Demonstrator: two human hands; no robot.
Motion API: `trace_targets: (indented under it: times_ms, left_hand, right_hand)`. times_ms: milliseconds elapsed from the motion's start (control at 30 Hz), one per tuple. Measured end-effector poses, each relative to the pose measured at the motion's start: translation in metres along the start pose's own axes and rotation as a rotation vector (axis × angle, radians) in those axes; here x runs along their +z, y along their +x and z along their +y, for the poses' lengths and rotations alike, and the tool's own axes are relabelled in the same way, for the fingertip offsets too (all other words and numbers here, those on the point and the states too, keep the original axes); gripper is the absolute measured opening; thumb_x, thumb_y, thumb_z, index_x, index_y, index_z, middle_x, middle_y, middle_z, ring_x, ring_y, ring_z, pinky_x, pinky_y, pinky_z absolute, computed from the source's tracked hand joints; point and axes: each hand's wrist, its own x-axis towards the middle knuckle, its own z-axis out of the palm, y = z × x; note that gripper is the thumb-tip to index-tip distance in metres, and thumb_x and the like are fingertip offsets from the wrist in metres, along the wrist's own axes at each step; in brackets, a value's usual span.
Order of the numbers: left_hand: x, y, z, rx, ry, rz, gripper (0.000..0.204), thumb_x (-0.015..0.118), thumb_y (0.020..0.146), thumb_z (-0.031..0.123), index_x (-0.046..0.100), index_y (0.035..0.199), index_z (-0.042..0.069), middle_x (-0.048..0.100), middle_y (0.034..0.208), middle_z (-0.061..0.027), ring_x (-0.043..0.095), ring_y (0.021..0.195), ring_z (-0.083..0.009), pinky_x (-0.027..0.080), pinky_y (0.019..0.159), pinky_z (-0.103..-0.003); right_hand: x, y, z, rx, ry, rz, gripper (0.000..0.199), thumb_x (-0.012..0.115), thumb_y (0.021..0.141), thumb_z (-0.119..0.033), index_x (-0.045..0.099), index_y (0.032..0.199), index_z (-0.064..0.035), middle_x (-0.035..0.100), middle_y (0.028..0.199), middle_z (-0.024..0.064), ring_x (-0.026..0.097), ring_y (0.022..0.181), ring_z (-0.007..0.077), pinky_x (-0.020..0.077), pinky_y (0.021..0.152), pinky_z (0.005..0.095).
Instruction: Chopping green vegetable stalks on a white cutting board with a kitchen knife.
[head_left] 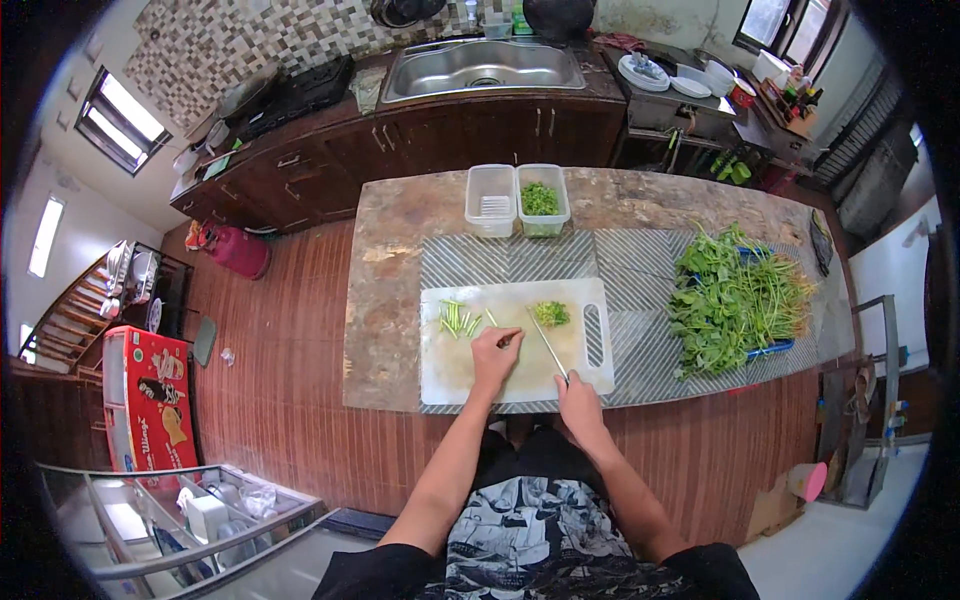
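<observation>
A white cutting board (470, 375) lies at the near edge of the table in front of me. My right hand (580, 402) is closed round the handle of a knife (549, 347), whose blade points away and to the left, its tip by a small pile of chopped greens (553, 314). Left of the blade, my left hand (496, 356) rests on the board with curled fingers pressed together; what they hold, if anything, is hidden. Cut green stems (459, 320) are spread on the board's left part, and one short piece lies just beyond my left fingers.
Past the board stand two clear plastic containers: the left one (490, 203) looks empty, while chopped greens (540, 199) fill the right one. A large heap of leafy greens (725, 300) sits in a blue tray (770, 349) at the right. Farther back is a sink (485, 70).
</observation>
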Motion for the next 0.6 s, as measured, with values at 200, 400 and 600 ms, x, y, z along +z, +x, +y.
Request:
trace_targets:
  times_ms: [200,400,600]
  left_hand:
    - [0.000,-0.001,-0.004,-0.015,0.030,-0.005,0.015,0.082,0.077,0.012,0.080,0.090,0.006,0.070,0.074,-0.0120,0.065,0.062,-0.0188,0.052,0.060,-0.030]
    - [-0.001,-0.002,-0.005,-0.021,0.022,-0.024,0.014,0.080,0.079,0.012,0.080,0.092,0.006,0.071,0.076,-0.0123,0.065,0.062,-0.0195,0.052,0.060,-0.030]
    - [-0.003,-0.002,-0.008,0.016,0.031,-0.007,0.013,0.079,0.079,0.011,0.080,0.091,0.007,0.070,0.074,-0.0125,0.065,0.062,-0.0196,0.052,0.061,-0.030]
  right_hand:
    - [-0.002,-0.016,-0.007,-0.045,0.026,-0.045,0.039,0.054,0.102,-0.035,0.060,0.092,0.0017,0.064,0.076,0.0310,0.063,0.075,0.0523,0.0502,0.066,0.0599]
    - [0.004,-0.020,0.000,-0.074,0.065,-0.043,0.037,0.055,0.101,-0.034,0.060,0.089,0.0012,0.064,0.073,0.0301,0.063,0.072,0.0514,0.0500,0.064,0.0599]
    - [0.014,-0.012,-0.010,-0.055,0.014,-0.034,0.035,0.056,0.101,-0.032,0.059,0.090,0.0015,0.063,0.073,0.0314,0.063,0.073,0.0529,0.0493,0.064,0.0604]
